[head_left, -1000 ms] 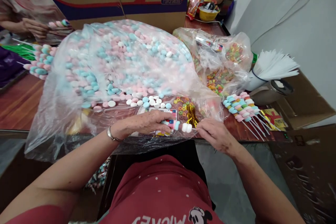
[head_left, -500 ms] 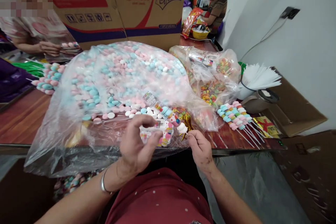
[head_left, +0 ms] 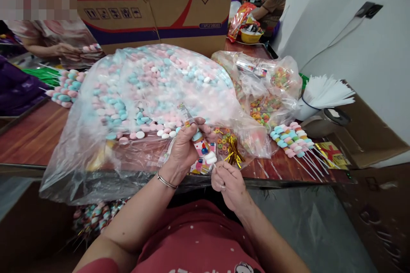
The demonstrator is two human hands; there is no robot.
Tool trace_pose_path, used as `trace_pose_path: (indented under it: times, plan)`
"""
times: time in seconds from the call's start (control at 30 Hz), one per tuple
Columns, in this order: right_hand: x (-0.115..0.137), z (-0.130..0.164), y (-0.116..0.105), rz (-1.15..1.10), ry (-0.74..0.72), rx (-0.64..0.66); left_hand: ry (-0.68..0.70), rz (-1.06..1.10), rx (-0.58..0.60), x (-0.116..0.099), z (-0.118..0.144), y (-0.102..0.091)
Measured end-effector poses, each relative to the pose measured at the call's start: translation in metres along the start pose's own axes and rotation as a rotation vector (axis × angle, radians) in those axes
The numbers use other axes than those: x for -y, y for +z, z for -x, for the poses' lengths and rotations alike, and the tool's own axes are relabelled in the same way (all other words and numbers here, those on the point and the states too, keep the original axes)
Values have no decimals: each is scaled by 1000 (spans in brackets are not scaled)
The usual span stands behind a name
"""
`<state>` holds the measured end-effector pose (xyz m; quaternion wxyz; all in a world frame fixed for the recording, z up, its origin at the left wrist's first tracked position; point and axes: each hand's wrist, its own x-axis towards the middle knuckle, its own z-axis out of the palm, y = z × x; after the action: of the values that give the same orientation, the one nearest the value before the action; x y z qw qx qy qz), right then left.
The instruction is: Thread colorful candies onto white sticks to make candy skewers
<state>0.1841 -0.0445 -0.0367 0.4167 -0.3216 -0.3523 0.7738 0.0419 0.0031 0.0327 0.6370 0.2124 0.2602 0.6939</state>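
Observation:
Over the table edge, my left hand (head_left: 183, 145) is wrapped around the middle of a marshmallow skewer (head_left: 210, 158) in a clear printed wrapper (head_left: 184, 112). The wrapper's far end sticks up past my fingers, and white candies show at the near end. Just below those candies, my right hand (head_left: 229, 181) is closed in a pinch on the stick end, mostly hidden by the fingers. Under the skewer lies a stack of printed wrappers (head_left: 196, 167). Gold twist ties (head_left: 236, 151) lie just beyond my right hand, beside loose ring candies (head_left: 222, 140).
A big clear bag of pastel marshmallows (head_left: 153, 81) covers the table's middle. To the right are bagged ring candies (head_left: 262, 108), finished skewers (head_left: 294, 140), a container of white sticks (head_left: 326, 91) and a lidded mug (head_left: 326, 121). A large carton (head_left: 153, 13) stands behind; two co-workers sit beyond.
My left hand, open and apart before, has closed around the wrapped skewer. My right hand has moved slightly left and down with the stick end. The view has shifted a little.

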Motion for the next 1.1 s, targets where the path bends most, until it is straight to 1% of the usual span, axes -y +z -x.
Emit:
trace_pose_path:
  times: [0.07,0.1,0.17,0.23,0.27,0.33,0.37,0.43,0.53,0.6,0.67,0.77,0.8,0.83,0.87,0.9,0.97,1.03,1.1]
  plan:
    - [-1,-1,0,53,-43,-47,1,3,-48,5,-1,2]
    - [-2,-2,0,133,-94,-88,13,-9,-88,9,0,5]
    - [-2,-5,-1,365,-223,-182,55,-40,-180,21,5,11]
    - [0,-9,0,596,-349,-265,89,-75,-247,36,13,16]
    - [2,-10,0,674,-397,-293,92,-96,-265,44,17,17]
    - [5,-13,0,722,-440,-301,70,-131,-270,54,24,16]
    - [5,-14,-1,697,-431,-281,55,-142,-261,55,25,13]
    - [6,-14,-5,568,-358,-207,56,-129,-234,49,22,5]
    - [3,-13,-12,353,-220,-97,105,-54,-215,24,9,-6]
    - [2,-12,-12,274,-162,-66,144,-23,-204,6,1,-9]
    - [2,-12,-8,202,-97,-55,169,-33,-196,-4,-4,-8]
    - [5,-13,1,97,35,-26,157,-53,-204,-5,-8,-6]
    - [6,-13,2,110,47,-23,150,-47,-224,-3,-10,-5]
    - [7,-13,3,171,22,-31,144,-37,-252,-1,-11,-5]
    - [8,-13,3,284,-42,-52,143,-24,-290,1,-13,-6]
    - [9,-12,3,438,-144,-89,143,-10,-330,3,-15,-6]
    - [10,-11,1,800,-405,-173,138,9,-393,4,-17,-8]
    - [9,-11,0,1113,-674,-238,130,10,-416,6,-18,-9]
    - [8,-11,1,1346,-897,-283,125,-12,-430,7,-17,-9]
